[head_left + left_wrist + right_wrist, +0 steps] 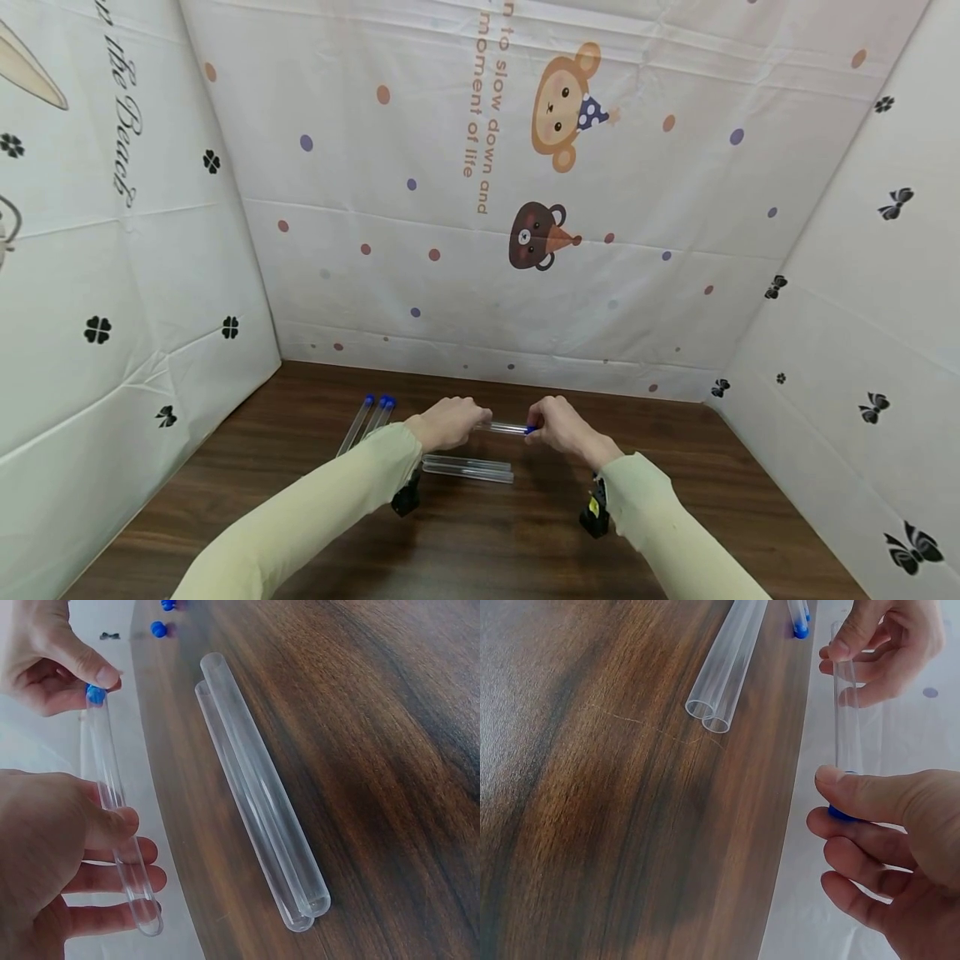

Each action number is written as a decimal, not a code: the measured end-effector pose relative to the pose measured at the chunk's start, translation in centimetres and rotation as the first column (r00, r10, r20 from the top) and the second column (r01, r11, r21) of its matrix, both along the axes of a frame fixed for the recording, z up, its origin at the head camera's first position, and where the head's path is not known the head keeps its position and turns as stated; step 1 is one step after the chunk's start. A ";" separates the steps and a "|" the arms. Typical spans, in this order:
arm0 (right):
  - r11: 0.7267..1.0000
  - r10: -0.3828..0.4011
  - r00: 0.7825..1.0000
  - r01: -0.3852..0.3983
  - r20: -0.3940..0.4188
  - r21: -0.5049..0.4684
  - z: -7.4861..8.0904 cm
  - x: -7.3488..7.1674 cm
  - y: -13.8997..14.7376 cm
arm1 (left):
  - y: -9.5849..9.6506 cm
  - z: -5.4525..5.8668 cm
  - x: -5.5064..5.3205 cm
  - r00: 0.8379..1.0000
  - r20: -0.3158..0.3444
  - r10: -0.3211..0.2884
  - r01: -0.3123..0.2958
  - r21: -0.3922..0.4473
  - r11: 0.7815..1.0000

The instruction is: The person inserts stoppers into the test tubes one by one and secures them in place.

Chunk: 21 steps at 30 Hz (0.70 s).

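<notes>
Between both hands, a clear test tube (504, 428) is held above the table, roughly level in the head view. My left hand (452, 422) grips its body between thumb and fingers near the rounded end, as the left wrist view shows. At the other end, my right hand (562, 427) pinches a blue stopper (95, 694) at the tube's mouth. How deep the stopper sits is partly hidden by the right thumb (831, 776). Nearer than the hands, two uncapped clear test tubes (259, 787) lie side by side on the table.
Three test tubes with blue stoppers (372, 417) lie left of the left hand. Two loose blue stoppers (159, 628) show on the dark wooden table (480, 542) in the left wrist view. Printed white sheets (337, 275) wall in the back and sides.
</notes>
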State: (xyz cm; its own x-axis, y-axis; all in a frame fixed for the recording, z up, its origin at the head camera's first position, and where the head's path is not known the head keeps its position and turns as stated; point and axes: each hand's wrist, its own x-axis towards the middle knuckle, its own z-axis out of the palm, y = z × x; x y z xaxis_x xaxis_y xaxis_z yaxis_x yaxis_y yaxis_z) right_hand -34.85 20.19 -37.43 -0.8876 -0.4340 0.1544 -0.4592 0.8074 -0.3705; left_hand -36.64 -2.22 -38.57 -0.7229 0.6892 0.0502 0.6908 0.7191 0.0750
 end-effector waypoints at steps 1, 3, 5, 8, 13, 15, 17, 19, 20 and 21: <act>1.000 0.005 1.000 -0.005 -0.003 0.002 0.0 0.0 0.0 | 0.0 -0.1 0.0 1.000 0.002 0.002 -0.002 0.002 1.000; 1.000 0.011 1.000 -0.011 -0.006 0.003 0.1 0.1 0.0 | 0.0 -0.1 0.0 1.000 0.005 0.005 -0.005 0.005 1.000; 1.000 0.015 1.000 -0.015 -0.009 0.005 0.1 0.2 0.0 | 0.1 -0.1 0.0 1.000 0.001 0.004 -0.004 0.005 1.000; 1.000 0.024 1.000 -0.024 -0.014 0.012 0.2 0.3 0.1 | 0.1 0.0 0.1 1.000 -0.012 0.003 -0.003 0.001 1.000; 0.999 0.048 0.998 -0.048 -0.032 0.018 0.2 0.3 0.3 | 0.2 0.0 0.2 1.000 -0.012 0.005 -0.005 -0.002 1.000; 0.998 0.053 0.998 -0.052 -0.032 0.019 0.2 0.3 0.4 | 0.2 0.1 0.2 1.000 -0.013 0.005 -0.005 -0.001 1.000; 0.998 0.058 0.998 -0.058 -0.032 0.016 0.2 0.2 0.4 | 0.2 0.2 0.2 1.000 -0.013 0.009 -0.009 -0.002 1.000; 0.998 0.057 0.998 -0.057 -0.020 0.003 0.2 0.2 0.4 | 0.1 0.3 0.3 1.000 -0.008 0.017 -0.017 -0.001 1.000; 0.999 0.053 0.999 -0.053 -0.012 -0.005 0.2 0.1 0.4 | 0.1 0.4 0.3 1.000 -0.004 0.022 -0.022 -0.003 1.000; 0.999 0.042 0.999 -0.042 -0.001 -0.022 0.3 0.1 0.4 | 0.0 0.4 0.3 1.000 0.004 0.029 -0.029 0.000 1.000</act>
State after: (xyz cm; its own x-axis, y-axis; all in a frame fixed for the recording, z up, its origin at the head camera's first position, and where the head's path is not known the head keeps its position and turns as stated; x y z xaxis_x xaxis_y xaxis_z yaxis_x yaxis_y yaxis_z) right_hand -34.73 20.58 -37.15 -0.8684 -0.4677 0.1645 -0.4930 0.7790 -0.3875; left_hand -36.34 -2.19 -38.14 -0.7426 0.6681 0.0475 0.6696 0.7387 0.0777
